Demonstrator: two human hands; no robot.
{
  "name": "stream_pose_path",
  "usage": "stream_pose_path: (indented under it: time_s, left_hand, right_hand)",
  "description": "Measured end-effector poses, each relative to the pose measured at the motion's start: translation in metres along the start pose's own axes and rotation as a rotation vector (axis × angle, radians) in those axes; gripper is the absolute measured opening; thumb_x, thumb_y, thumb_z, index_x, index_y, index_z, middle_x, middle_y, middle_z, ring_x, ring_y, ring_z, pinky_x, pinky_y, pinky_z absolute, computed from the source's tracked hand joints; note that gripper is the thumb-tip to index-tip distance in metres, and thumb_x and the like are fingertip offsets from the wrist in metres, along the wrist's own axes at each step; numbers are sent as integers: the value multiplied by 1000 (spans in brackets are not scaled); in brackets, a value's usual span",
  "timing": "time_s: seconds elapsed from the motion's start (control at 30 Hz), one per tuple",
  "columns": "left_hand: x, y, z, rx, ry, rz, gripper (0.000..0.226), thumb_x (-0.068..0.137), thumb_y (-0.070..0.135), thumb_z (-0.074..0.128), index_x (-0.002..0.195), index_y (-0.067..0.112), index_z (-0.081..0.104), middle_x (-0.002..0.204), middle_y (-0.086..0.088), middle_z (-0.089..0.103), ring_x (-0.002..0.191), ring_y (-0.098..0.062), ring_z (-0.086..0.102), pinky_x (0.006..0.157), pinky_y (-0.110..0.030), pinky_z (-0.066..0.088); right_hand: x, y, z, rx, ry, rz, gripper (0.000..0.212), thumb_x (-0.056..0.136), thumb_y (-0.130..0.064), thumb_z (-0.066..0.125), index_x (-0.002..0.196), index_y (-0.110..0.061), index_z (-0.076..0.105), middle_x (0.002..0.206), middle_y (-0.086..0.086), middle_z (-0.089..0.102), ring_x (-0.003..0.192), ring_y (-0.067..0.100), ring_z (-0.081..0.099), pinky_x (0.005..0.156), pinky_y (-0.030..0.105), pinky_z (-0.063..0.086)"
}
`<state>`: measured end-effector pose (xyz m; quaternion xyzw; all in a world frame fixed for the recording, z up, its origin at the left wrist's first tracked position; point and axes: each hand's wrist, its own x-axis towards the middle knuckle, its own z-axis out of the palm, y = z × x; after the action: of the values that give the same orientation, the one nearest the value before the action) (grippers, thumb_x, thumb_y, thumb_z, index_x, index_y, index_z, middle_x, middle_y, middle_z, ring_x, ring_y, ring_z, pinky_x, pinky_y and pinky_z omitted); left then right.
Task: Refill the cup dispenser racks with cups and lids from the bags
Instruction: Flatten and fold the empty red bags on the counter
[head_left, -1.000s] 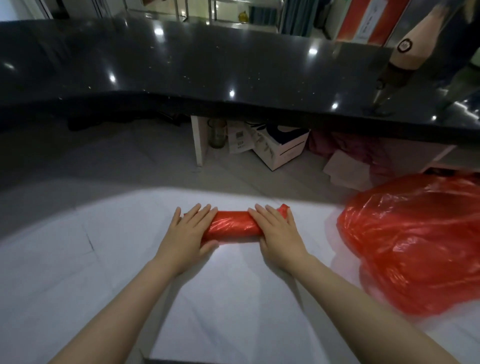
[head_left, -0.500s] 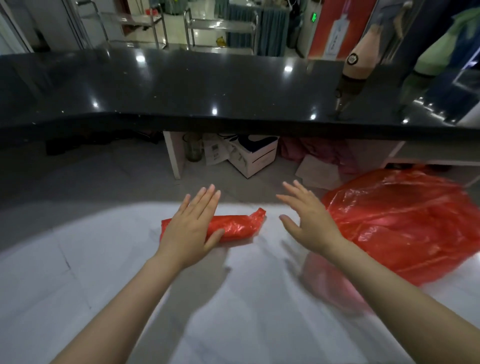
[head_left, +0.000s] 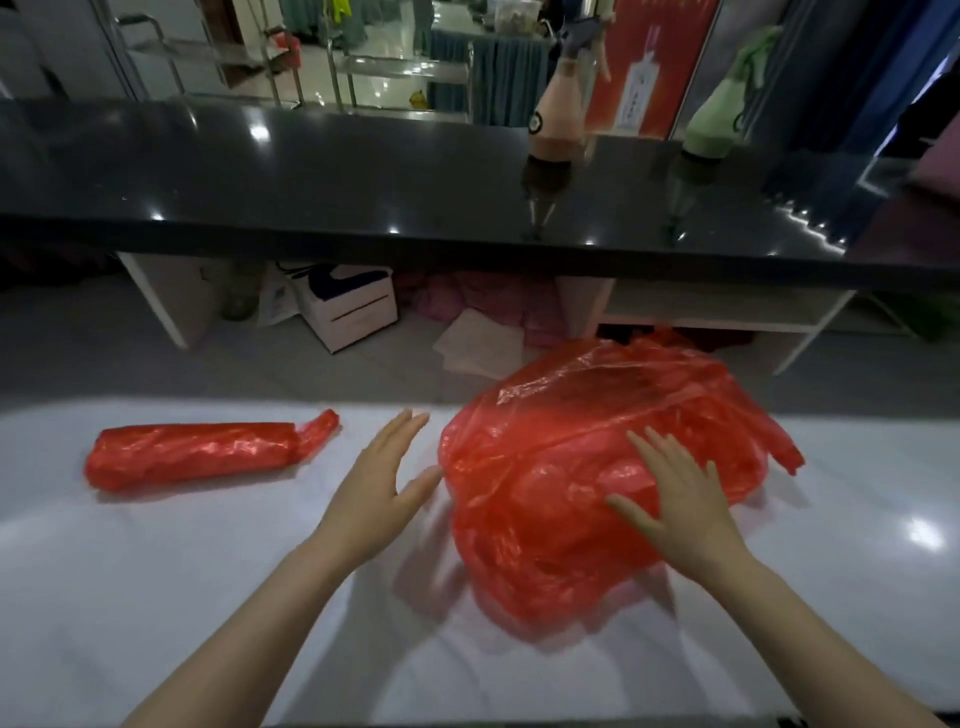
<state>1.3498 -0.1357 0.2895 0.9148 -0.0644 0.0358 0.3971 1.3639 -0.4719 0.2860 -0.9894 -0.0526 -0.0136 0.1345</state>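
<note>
The big red bag (head_left: 597, 467), loose and puffed, sits on the white tabletop (head_left: 156, 571) at about two o'clock from where I stand, its crinkled film heaped up and one flap trailing off toward three o'clock. My right hand (head_left: 680, 499) lies flat on top of it, fingers (head_left: 649, 447) straight and spread, thumb stretched out toward nine o'clock; the palm presses the plastic and nothing is gripped. My left hand (head_left: 379, 483) is open too, fingers together and pointing to about one o'clock, thumb reaching toward the bag's near-left edge; I cannot tell whether the thumb tip touches the film or stops just short of it. That hand holds nothing. Off at ten o'clock, well apart from both hands, the rolled red bag (head_left: 192, 452) lies on its side along the tabletop, a tight tube with a twisted tail at its right end. At twelve o'clock, beyond the tabletop, runs a glossy black counter (head_left: 311, 176) with a pink spray bottle (head_left: 556, 119) and a green spray bottle (head_left: 714, 122) standing on it toward one o'clock. Beneath that counter, on the floor, I see a white box (head_left: 353, 312) and some pink cloth (head_left: 483, 301) beside it.
</note>
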Motion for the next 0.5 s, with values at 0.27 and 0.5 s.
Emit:
stream_pose_path:
  time_s: [0.27,0.5]
  left_hand:
    - [-27,40,69,-476,77,-370,35,86,49,58,120,43,48,129,11,54,88,-8,68,81,-30,55]
    - [-26,49,84,-728,59,-595,67,90,13,64,146,20,30,123,-7,58,69,-15,69,65,-33,57]
  right_hand:
    - [-9,27,3,134,-50,-259,51,68,11,59,111,-15,69,131,-6,57,137,19,37,114,52,-1]
    - [-25,42,13,239,33,-148,41,73,1,64,109,-17,67,145,2,47,143,26,26,113,61,12]
